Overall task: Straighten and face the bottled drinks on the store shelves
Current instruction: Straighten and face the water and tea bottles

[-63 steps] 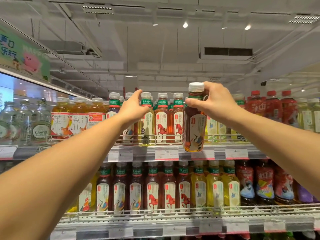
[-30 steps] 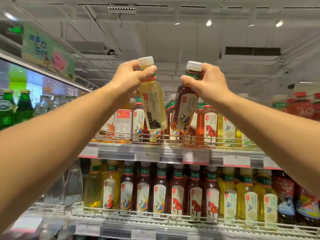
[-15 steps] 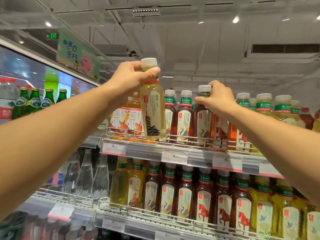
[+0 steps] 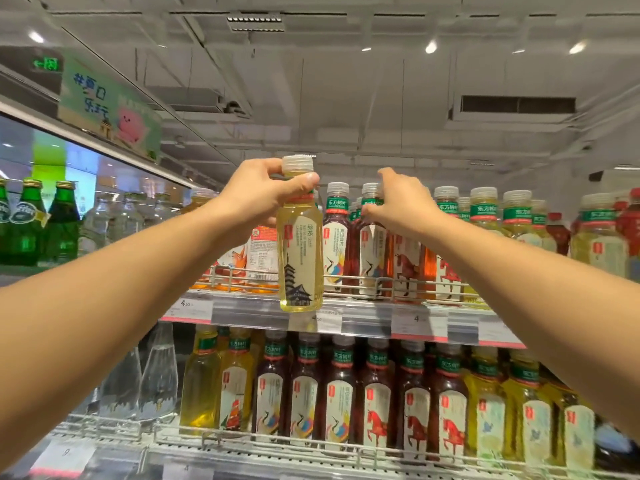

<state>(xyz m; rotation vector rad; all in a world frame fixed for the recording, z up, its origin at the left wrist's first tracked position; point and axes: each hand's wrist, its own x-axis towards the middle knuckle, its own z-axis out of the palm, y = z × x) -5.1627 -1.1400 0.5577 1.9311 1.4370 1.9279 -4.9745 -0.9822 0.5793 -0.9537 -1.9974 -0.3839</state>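
Observation:
My left hand (image 4: 258,195) grips the neck of a pale yellow tea bottle (image 4: 300,258) with a pagoda label and holds it upright in the air, in front of the upper shelf's edge (image 4: 363,315). My right hand (image 4: 398,202) rests on the cap and neck of a dark tea bottle (image 4: 372,251) that stands on the upper shelf behind the wire rail. Another dark bottle with a crane label (image 4: 335,244) stands to its left. Red-brown horse-label bottles (image 4: 405,268) and yellow bottles (image 4: 485,220) fill the row to the right.
The lower shelf (image 4: 242,445) carries a full row of yellow, dark and horse-label tea bottles. Green glass bottles (image 4: 59,223) and clear water bottles (image 4: 152,375) stand to the left. Orange-label bottles (image 4: 263,251) sit behind the held bottle. Price tags line the shelf edges.
The dark bottle in my right hand went from the air down onto the upper shelf. My left hand lifted the yellow bottle off the shelf and holds it out in front.

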